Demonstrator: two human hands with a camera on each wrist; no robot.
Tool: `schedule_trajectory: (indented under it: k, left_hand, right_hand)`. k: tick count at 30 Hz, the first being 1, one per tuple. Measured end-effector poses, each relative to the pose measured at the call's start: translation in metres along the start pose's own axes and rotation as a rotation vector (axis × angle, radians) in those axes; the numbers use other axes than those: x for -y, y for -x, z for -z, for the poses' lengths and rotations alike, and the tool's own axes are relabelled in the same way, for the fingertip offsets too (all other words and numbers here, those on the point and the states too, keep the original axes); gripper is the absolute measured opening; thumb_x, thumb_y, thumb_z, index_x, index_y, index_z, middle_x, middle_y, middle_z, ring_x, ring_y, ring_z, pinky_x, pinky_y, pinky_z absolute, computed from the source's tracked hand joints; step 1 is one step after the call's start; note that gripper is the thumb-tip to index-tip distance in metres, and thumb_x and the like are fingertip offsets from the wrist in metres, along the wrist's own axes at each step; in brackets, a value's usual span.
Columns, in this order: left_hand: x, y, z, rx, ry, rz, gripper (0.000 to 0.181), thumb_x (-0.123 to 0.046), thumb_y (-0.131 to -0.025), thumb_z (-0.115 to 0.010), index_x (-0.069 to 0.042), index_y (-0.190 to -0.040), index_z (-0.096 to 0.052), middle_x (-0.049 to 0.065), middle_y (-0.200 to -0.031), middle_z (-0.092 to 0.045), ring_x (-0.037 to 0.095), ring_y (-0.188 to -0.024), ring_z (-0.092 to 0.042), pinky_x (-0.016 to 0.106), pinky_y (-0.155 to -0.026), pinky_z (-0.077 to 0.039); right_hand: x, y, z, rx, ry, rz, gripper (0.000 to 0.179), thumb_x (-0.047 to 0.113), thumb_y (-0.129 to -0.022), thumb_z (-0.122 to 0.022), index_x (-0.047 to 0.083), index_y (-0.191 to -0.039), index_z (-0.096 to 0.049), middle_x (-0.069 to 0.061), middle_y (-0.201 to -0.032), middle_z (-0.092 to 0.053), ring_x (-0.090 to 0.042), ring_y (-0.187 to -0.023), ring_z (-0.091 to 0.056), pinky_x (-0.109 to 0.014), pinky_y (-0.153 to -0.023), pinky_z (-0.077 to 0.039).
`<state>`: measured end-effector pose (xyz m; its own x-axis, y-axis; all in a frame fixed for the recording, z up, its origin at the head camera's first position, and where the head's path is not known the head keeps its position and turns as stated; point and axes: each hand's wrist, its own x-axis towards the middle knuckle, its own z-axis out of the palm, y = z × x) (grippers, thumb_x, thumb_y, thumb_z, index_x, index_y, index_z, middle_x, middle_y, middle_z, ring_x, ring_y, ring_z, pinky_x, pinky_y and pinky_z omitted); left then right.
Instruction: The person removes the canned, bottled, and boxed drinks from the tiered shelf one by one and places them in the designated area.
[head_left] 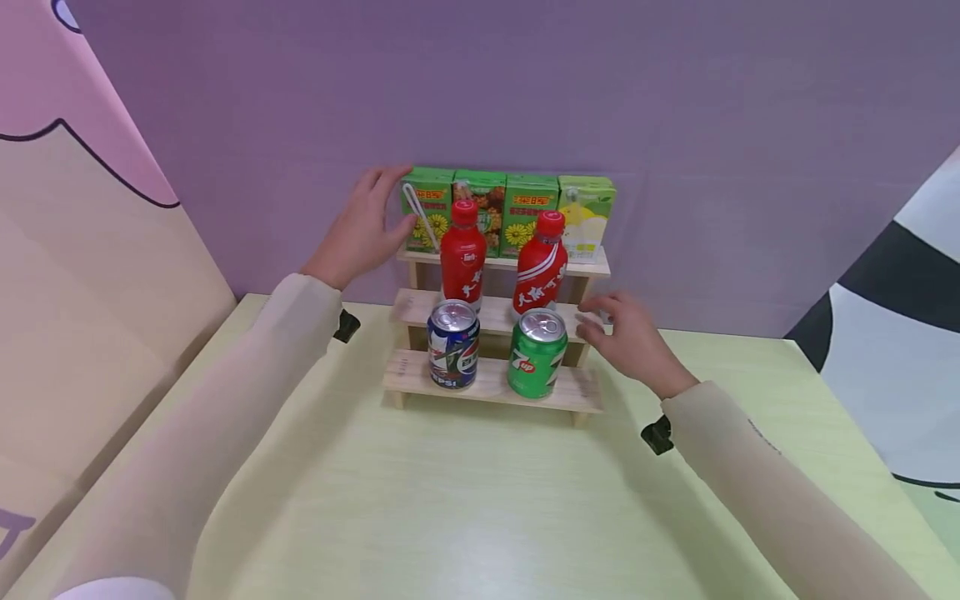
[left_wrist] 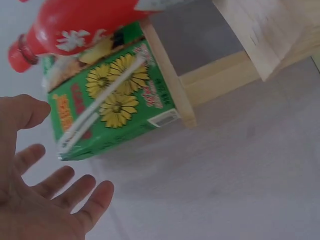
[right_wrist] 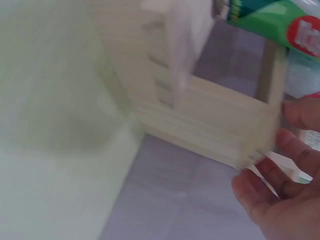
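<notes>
A three-step wooden rack (head_left: 408, 371) stands against the purple wall. My left hand (head_left: 363, 225) is beside the leftmost green drink carton (left_wrist: 120, 100) on the top step, fingers spread and nothing in its grasp. That carton has a white straw on its front. At the rack's right side, my right hand (head_left: 630, 342) has its loosely bent fingers right by the end of the middle step; the right wrist view shows its fingertips (right_wrist: 242, 187) close to the wood. Two red bottles, a left one (head_left: 462, 258) and a tilted right one (head_left: 542, 267), stand on the middle step.
On the bottom step are a blue Pepsi can (head_left: 453, 346) and a green 7up can (head_left: 537, 354). More cartons line the top step, including a yellow-green one (head_left: 585, 221) at the right end. The pale table (head_left: 480, 492) extends in front, with printed walls on both sides.
</notes>
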<state>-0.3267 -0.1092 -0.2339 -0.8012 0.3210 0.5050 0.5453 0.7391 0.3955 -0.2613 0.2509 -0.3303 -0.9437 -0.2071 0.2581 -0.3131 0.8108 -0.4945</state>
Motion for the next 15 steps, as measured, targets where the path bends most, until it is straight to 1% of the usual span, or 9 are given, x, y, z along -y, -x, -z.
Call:
schedule_trajectory:
  k: [4,7,10,13,15]
  left_hand:
    - [0.005,-0.01,-0.004,0.0,-0.02,-0.02,0.054,-0.021,-0.094,-0.056,-0.017,-0.145,-0.038,0.007,-0.148,-0.031,0.024,-0.135,-0.027,0.039,-0.106,-0.032]
    - [0.006,-0.015,-0.005,0.005,-0.041,-0.028,0.049,-0.021,-0.094,-0.056,-0.016,-0.141,-0.045,0.006,-0.148,-0.031,0.025,-0.135,-0.025,0.039,-0.105,-0.033]
    - [0.005,-0.018,-0.004,0.017,-0.051,-0.008,0.044,-0.022,-0.094,-0.057,-0.014,-0.137,-0.05,0.006,-0.149,-0.031,0.025,-0.135,-0.025,0.039,-0.107,-0.03]
    - [0.001,-0.02,-0.004,0.023,-0.041,0.002,0.038,-0.021,-0.095,-0.058,-0.011,-0.13,-0.054,0.006,-0.148,-0.033,0.024,-0.135,-0.026,0.037,-0.108,-0.028]
    - [-0.001,-0.021,-0.004,0.022,-0.029,0.005,0.033,-0.02,-0.095,-0.058,-0.009,-0.125,-0.055,0.007,-0.143,-0.039,0.024,-0.132,-0.031,0.035,-0.106,-0.032]
  right_hand:
    - [-0.002,-0.001,-0.009,-0.022,-0.019,0.0,0.023,0.011,-0.088,-0.066,-0.001,-0.108,-0.067,-0.018,-0.119,-0.054,-0.037,-0.111,-0.045,-0.053,-0.09,-0.042]
    - [-0.004,0.0,-0.013,-0.03,-0.022,0.01,0.022,0.01,-0.089,-0.065,-0.001,-0.108,-0.067,-0.018,-0.119,-0.054,-0.037,-0.112,-0.044,-0.052,-0.09,-0.043]
    - [-0.005,0.0,-0.014,-0.027,-0.026,0.01,0.023,0.011,-0.089,-0.065,0.0,-0.109,-0.067,-0.017,-0.12,-0.053,-0.036,-0.113,-0.043,-0.052,-0.09,-0.043]
    - [-0.005,0.001,-0.013,-0.025,-0.034,0.014,0.023,0.01,-0.089,-0.065,-0.001,-0.109,-0.066,-0.018,-0.12,-0.052,-0.036,-0.113,-0.043,-0.052,-0.092,-0.043]
    - [-0.005,0.001,-0.012,-0.024,-0.038,0.018,0.023,0.01,-0.089,-0.065,-0.001,-0.109,-0.066,-0.018,-0.12,-0.052,-0.036,-0.113,-0.043,-0.052,-0.092,-0.043]
